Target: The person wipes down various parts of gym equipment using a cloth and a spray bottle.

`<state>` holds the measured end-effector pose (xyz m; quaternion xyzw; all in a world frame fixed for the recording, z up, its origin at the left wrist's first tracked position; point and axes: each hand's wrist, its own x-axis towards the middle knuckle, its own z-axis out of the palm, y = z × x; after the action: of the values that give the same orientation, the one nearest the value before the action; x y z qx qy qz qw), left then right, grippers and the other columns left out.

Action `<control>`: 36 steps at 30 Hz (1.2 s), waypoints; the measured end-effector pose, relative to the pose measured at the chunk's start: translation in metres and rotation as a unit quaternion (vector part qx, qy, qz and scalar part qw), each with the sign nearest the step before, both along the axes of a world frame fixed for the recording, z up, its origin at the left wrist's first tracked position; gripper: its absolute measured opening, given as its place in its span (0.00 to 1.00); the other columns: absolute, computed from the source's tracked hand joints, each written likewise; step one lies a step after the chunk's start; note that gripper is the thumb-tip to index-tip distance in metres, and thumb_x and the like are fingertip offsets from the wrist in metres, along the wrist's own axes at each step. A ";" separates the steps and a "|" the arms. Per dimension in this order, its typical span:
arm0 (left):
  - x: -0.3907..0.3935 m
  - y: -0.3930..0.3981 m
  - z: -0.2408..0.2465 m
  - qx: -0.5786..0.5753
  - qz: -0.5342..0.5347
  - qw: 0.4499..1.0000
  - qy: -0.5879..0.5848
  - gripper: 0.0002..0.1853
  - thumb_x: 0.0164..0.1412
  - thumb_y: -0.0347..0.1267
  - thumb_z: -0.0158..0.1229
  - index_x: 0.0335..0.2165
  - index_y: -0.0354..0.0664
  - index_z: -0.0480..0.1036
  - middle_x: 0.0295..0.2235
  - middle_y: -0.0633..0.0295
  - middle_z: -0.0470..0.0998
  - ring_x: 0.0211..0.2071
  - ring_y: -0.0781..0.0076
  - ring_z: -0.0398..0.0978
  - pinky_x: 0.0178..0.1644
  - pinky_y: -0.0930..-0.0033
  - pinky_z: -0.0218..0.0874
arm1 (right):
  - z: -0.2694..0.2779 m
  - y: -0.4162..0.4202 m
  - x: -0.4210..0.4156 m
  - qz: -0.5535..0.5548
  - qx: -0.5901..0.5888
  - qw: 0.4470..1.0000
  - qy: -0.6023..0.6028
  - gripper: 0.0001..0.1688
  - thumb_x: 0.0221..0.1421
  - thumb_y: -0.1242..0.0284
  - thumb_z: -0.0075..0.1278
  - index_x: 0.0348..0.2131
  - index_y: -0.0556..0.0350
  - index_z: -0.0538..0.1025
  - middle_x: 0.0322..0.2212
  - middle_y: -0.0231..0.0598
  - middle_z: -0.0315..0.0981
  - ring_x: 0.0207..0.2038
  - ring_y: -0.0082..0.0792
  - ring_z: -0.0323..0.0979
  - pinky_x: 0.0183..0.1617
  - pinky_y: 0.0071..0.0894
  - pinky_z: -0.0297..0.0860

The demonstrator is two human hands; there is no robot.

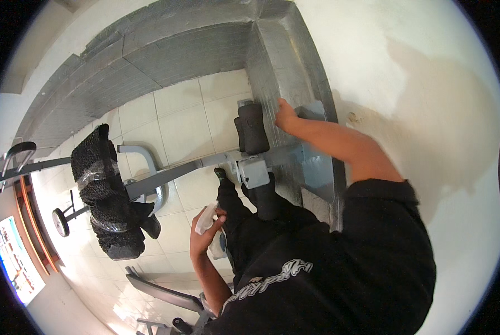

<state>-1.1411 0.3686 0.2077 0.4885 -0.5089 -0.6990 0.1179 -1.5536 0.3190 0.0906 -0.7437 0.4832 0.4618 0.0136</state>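
Note:
My left hand (208, 232) is wrapped around a spray bottle with a white trigger head (207, 217); its pale body is partly hidden behind the hand and wrist. My right arm reaches out over a grey ledge (271, 63), and my right hand (285, 115) is beside it with fingers curled; whether anything is in it cannot be made out. Close to that hand are black foam rollers (252, 127) on a grey exercise machine's frame (170, 173). More foam rollers and a white block-like end piece (254, 171) lie in front of my legs.
A padded bench part (107, 197) wrapped in black textured cover and clear tape crosses the frame. A blue-grey flat panel (317, 167) stands by the ledge. Other gym equipment (166, 293) is at the lower left. A white wall (400, 104) rises at the right.

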 end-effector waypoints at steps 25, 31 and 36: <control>-0.029 -0.014 0.037 -0.030 -0.138 0.981 0.131 0.13 0.50 0.29 0.67 0.35 0.36 0.75 0.33 0.57 0.79 0.29 0.74 0.75 0.31 0.71 0.66 | 0.137 0.170 0.026 -0.229 -0.381 0.855 -0.266 0.10 0.46 0.74 0.52 0.33 0.55 0.76 0.31 0.44 0.68 0.39 0.41 0.69 0.46 0.45 0.60; -0.084 -0.018 0.099 -0.101 -0.260 0.930 0.240 0.11 0.52 0.27 0.66 0.36 0.37 0.76 0.32 0.62 0.79 0.30 0.77 0.74 0.34 0.73 0.65 | 0.129 0.250 0.047 -0.546 -0.557 0.392 -0.488 0.10 0.50 0.79 0.53 0.37 0.59 0.75 0.34 0.43 0.72 0.39 0.40 0.72 0.44 0.37 0.67; -0.174 0.004 0.123 -0.045 -0.314 0.926 0.205 0.09 0.56 0.31 0.64 0.34 0.39 0.75 0.27 0.67 0.76 0.24 0.80 0.72 0.28 0.75 0.63 | 0.057 0.309 0.063 -0.729 -0.303 0.215 -0.575 0.16 0.55 0.82 0.47 0.45 0.62 0.74 0.35 0.37 0.76 0.37 0.25 0.72 0.44 0.27 0.68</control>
<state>-1.3155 0.3725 0.3307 0.1439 -0.6319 -0.7614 0.0159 -1.4903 0.6281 0.1477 -0.0769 0.7781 -0.4847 0.3920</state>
